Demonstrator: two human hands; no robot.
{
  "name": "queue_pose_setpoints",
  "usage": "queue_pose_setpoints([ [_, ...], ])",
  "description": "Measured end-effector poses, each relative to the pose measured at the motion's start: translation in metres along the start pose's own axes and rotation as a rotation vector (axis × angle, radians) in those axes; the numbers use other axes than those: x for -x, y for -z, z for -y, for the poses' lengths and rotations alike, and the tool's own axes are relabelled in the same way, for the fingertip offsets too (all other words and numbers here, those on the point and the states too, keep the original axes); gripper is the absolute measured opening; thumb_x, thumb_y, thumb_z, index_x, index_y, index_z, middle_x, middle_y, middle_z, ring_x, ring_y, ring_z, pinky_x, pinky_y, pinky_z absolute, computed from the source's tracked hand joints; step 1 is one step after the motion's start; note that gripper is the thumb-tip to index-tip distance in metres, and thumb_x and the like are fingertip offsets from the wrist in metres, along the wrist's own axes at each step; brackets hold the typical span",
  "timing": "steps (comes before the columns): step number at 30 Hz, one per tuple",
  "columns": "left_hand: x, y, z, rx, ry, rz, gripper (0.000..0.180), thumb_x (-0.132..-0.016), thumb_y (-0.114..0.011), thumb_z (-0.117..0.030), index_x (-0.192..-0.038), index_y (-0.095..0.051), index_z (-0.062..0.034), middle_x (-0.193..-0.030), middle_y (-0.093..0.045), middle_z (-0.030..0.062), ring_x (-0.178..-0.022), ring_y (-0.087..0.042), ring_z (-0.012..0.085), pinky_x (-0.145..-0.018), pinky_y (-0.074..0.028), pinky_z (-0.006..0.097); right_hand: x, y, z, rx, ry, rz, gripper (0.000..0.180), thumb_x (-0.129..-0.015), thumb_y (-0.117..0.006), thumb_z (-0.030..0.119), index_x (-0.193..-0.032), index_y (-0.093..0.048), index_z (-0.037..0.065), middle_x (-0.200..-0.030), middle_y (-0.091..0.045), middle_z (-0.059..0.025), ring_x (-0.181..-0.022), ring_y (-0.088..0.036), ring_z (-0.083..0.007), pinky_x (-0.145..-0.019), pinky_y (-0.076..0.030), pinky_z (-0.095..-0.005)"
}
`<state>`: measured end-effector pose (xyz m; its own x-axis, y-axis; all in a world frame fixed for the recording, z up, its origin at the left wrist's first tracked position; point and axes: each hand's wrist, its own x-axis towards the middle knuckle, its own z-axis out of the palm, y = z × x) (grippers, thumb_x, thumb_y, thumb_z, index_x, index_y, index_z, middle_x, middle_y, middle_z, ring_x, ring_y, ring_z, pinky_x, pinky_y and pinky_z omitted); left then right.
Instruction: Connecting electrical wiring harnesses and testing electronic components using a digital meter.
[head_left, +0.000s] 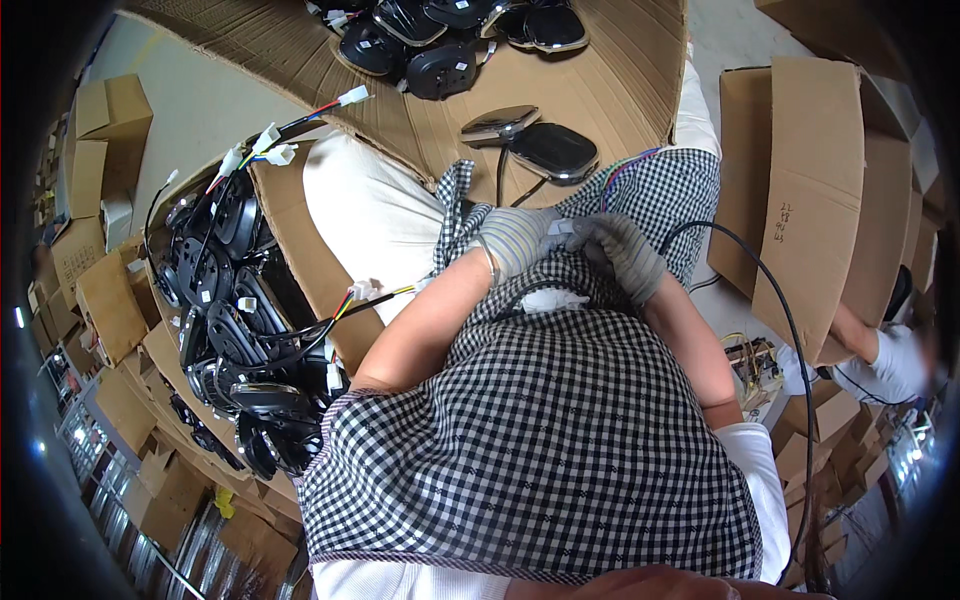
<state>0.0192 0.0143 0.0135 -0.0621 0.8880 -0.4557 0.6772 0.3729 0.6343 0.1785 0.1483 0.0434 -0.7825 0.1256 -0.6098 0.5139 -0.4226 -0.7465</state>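
Connector, small, whitish (561, 230), held between my hands, above lap. My left hand (515, 243), striped glove, pinches its left end; my right hand (628, 258), grey glove, fingers bent in at its right end, can't tell what they pinch. Coloured wires (625, 166) just far of right hand. Black cable (768, 272) arcs off right. White bundle (553, 299) near, against checked apron (560, 430). Far: open cardboard box (635, 100), mirror (553, 151) inside. Left: black housings (232, 332) packed in carton. Right: tall carton (815, 170); co-worker's arm (858, 335) near its lower edge.

Grey flr (200, 112), bkgd ctns (128, 110), brt lt (18, 318)
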Motion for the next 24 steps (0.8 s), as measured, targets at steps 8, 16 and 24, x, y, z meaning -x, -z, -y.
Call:
queue_pose_setpoints([
  [8, -0.005, 0.003, -0.003, -0.099, 0.013, 0.041, 0.032, -0.084, -0.056, -0.03, -0.105, -0.06, -0.0062, -0.086, -0.066, 0.017, -0.078, -0.064, 0.0337, -0.066, -0.049, 0.043, -0.015, -0.006, -0.02, 0.652, 1.005, -0.075, 0.021, -0.091, -0.045, 0.01, -0.093, -0.063, -0.001, -0.082, -0.063, -0.0054, -0.056, -0.048, -0.0081, -0.053, -0.041, -0.0194],
  [16, -0.021, -0.028, 0.013, 0.328, -0.065, 0.196, 0.028, -0.086, -0.056, -0.029, -0.097, -0.059, -0.0035, -0.091, -0.064, 0.0193, -0.086, -0.061, 0.0362, -0.076, -0.047, 0.04, -0.011, 0.009, -0.008, -0.205, -0.088, 0.152, 0.024, -0.089, -0.055, 0.018, -0.088, -0.064, -0.004, -0.092, -0.065, -0.0104, -0.084, -0.06, -0.0193, -0.079, -0.048, -0.029],
  [24, -0.032, -0.051, 0.015, 0.319, -0.063, 0.26, 0.021, -0.083, -0.056, -0.023, -0.097, -0.061, -0.0077, -0.091, -0.064, 0.017, -0.086, -0.062, 0.0349, -0.076, -0.049, 0.04, -0.018, 0.006, 0.004, -0.179, 0.012, 0.246, 0.032, -0.089, -0.059, 0.026, -0.097, -0.062, -0.005, -0.093, -0.064, -0.0109, -0.087, -0.058, -0.0174, -0.079, -0.045, -0.0266],
])
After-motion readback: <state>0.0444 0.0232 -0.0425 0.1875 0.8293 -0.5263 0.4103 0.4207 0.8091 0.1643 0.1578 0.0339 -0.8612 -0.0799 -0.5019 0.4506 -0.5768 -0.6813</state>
